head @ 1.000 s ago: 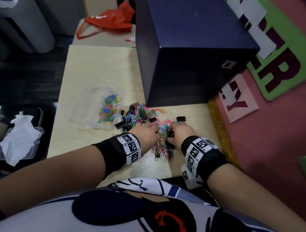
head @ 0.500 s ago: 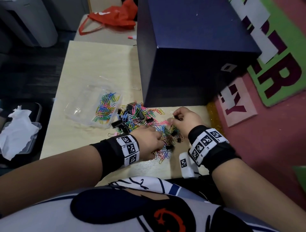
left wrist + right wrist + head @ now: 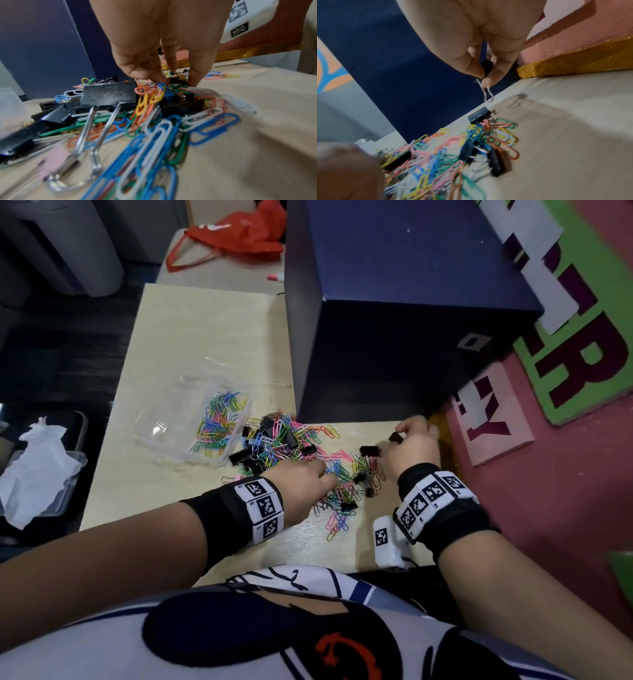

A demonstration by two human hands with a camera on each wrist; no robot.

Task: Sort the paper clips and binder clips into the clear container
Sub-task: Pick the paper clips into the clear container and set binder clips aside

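A clear container (image 3: 161, 433) on the pale table (image 3: 205, 337) holds several coloured paper clips. To its right lies a mixed pile of coloured paper clips (image 3: 284, 440) and black binder clips (image 3: 239, 455). My left hand (image 3: 322, 477) reaches down into the near part of the pile. In the left wrist view its thumb and fingertips (image 3: 195, 79) close on a small black binder clip (image 3: 177, 80). My right hand (image 3: 400, 436) is past the pile's right end, just above the table. It pinches a small black binder clip (image 3: 487, 67), whose wire handle hangs down. Another binder clip (image 3: 369, 450) lies beside it.
A big dark blue box (image 3: 394, 320) stands right behind the pile. A pink board with a gold glitter edge (image 3: 443, 446) borders the table on the right. A white device (image 3: 387, 539) sits at the front edge. A tray with tissue (image 3: 34, 470) is off to the left.
My right hand left the near pile, moved back and to the right, and now holds a small binder clip off the table. My left hand stayed on the pile.
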